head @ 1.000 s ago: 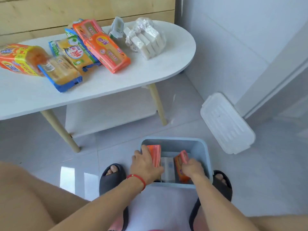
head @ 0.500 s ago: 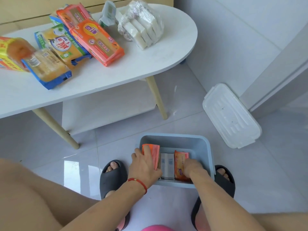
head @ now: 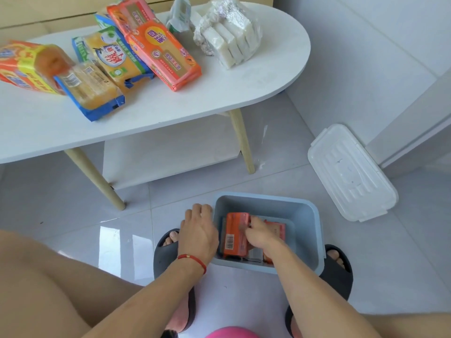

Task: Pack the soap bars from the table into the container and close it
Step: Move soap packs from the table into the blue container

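We sat low with a blue container [head: 308, 223] on the floor between our feet. Our left hand [head: 199, 231] lay on its left rim, at about 9 o'clock from the box. Its fingers [head: 195, 209] were spread flat over the edge and were not wrapped around any soap. Our right hand [head: 262, 236] was down inside the box. Its fingers [head: 253, 222] were curled on an orange soap bar [head: 234, 236] that lay flat in the box with its barcode facing up. We could not tell how tight that hold was. Another orange bar [head: 277, 228] lay just beside it, at 3 o'clock, partly hidden under our right hand.

The white lid [head: 351, 172] lay on the floor at about 2 o'clock from the box, well apart from it, so the box was open.

More soap waited on the white desk [head: 244, 93] at 11 o'clock. There was a long orange pack [head: 163, 52], a yellow pack with a blue wrapper [head: 92, 89], a yellow and green pack [head: 114, 59], a red and yellow pack [head: 24, 67] at the far left, and a clear bag of white bars [head: 227, 40] at the right end.

We wore dark slippers [head: 339, 272] and a red string [head: 195, 261] on the left wrist.
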